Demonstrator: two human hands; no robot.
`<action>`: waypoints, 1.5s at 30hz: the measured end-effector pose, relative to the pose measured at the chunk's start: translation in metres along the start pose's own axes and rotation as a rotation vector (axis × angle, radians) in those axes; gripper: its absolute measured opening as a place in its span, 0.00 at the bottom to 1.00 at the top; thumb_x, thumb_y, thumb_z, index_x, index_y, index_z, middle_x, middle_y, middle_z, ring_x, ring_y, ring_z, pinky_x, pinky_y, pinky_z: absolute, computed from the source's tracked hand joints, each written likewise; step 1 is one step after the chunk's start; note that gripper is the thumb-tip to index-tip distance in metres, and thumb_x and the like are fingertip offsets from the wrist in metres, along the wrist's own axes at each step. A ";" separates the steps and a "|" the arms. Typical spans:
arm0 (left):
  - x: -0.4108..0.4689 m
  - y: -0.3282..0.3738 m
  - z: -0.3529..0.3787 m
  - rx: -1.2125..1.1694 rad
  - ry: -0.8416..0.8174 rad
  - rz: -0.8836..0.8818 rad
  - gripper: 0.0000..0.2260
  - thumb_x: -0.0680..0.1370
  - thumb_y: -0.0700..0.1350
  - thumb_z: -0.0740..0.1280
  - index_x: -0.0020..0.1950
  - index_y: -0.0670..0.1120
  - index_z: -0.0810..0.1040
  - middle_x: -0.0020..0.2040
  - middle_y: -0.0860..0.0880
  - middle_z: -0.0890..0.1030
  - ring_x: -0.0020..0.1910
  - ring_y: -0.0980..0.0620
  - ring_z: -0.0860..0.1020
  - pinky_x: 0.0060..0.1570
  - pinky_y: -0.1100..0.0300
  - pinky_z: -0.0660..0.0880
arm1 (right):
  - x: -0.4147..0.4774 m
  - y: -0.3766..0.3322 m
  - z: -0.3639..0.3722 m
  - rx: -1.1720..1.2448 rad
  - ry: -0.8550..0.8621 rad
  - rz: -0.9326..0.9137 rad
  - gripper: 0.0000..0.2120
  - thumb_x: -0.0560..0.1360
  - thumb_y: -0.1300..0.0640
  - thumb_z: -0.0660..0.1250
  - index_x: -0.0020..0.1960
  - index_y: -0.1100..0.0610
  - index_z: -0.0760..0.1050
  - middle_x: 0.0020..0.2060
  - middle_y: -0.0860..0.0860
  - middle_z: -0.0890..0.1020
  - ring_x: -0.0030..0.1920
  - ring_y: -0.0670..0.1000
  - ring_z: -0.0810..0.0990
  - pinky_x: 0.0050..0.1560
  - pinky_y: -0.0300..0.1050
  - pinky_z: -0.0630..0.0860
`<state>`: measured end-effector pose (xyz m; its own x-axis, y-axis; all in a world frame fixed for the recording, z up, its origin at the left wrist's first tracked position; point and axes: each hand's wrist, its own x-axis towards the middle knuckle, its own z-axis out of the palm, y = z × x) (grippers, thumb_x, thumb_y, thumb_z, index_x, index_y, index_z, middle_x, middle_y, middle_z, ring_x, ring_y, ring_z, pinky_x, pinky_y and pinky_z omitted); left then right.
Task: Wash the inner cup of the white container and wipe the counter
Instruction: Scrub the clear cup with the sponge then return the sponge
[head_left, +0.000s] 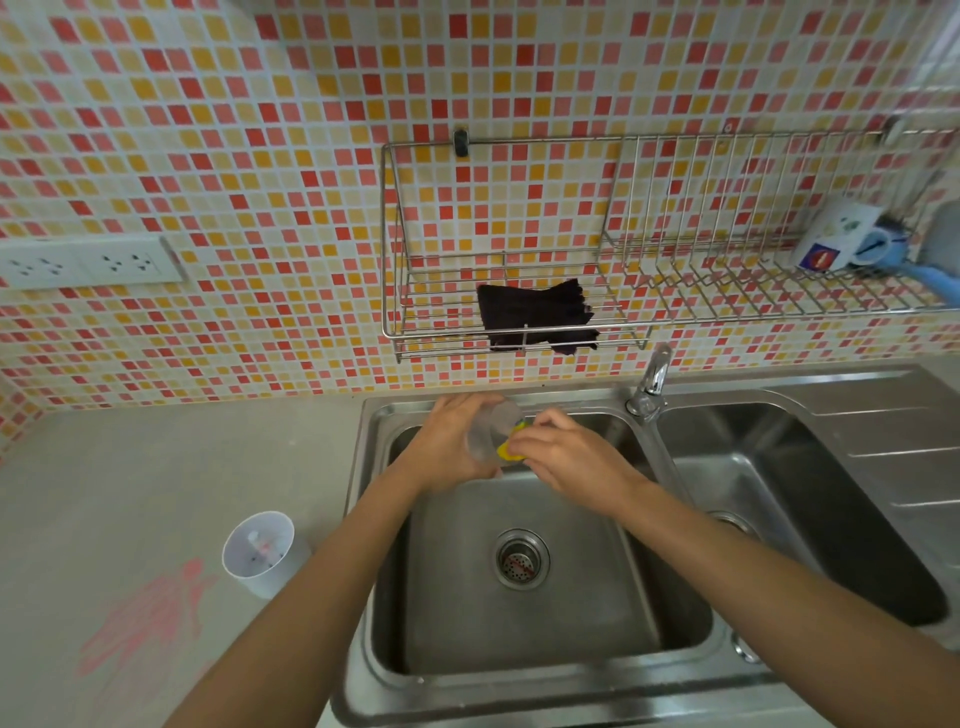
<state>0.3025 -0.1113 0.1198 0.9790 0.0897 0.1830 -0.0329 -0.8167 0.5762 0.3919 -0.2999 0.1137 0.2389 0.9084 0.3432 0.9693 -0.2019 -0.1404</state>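
From my remote seat, the biggest thing under me is the grey stone-look counter (156, 478), and set into it the stainless-steel double sink (519, 691), with my hands working over the back of the left basin. On the wall above hangs a wire rack (395, 291) with a dark cloth (535, 317) draped over its front rail; I judge that cloth the likely wiper for later. The white cylindrical container (270, 566) stands open on the counter, left of the sink and well apart from my hands. My left hand (447, 447) is wrapped around the translucent plastic inner cup (491, 431), tilted, mouth facing right. My right hand (566, 460) pinches a yellow sponge (508, 451) at that mouth. So the cup's long axis runs left to right between the hands, and scrubbing means pushing the sponge leftward along it.
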 end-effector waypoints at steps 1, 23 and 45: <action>0.000 0.001 0.001 -0.027 0.003 -0.028 0.38 0.65 0.49 0.78 0.72 0.49 0.66 0.69 0.52 0.70 0.68 0.51 0.65 0.69 0.54 0.64 | 0.001 0.001 0.000 -0.010 0.020 -0.007 0.12 0.70 0.62 0.73 0.53 0.54 0.81 0.49 0.46 0.83 0.49 0.52 0.74 0.46 0.44 0.78; -0.005 -0.009 0.005 0.117 0.123 0.120 0.36 0.62 0.52 0.79 0.66 0.47 0.71 0.63 0.49 0.74 0.61 0.51 0.71 0.62 0.57 0.69 | 0.020 -0.018 0.007 -0.033 -0.053 0.073 0.16 0.67 0.65 0.73 0.54 0.53 0.83 0.46 0.45 0.84 0.49 0.52 0.75 0.48 0.46 0.75; -0.022 -0.016 -0.004 -0.004 0.142 -0.065 0.39 0.62 0.51 0.80 0.69 0.50 0.68 0.65 0.52 0.73 0.63 0.54 0.70 0.61 0.61 0.68 | 0.010 -0.021 -0.019 0.287 0.120 0.441 0.12 0.76 0.63 0.66 0.55 0.52 0.82 0.50 0.45 0.84 0.47 0.44 0.77 0.51 0.35 0.73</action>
<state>0.2809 -0.0982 0.1099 0.9408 0.2224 0.2557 0.0288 -0.8041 0.5938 0.3747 -0.2939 0.1378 0.6409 0.7082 0.2960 0.7246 -0.4309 -0.5378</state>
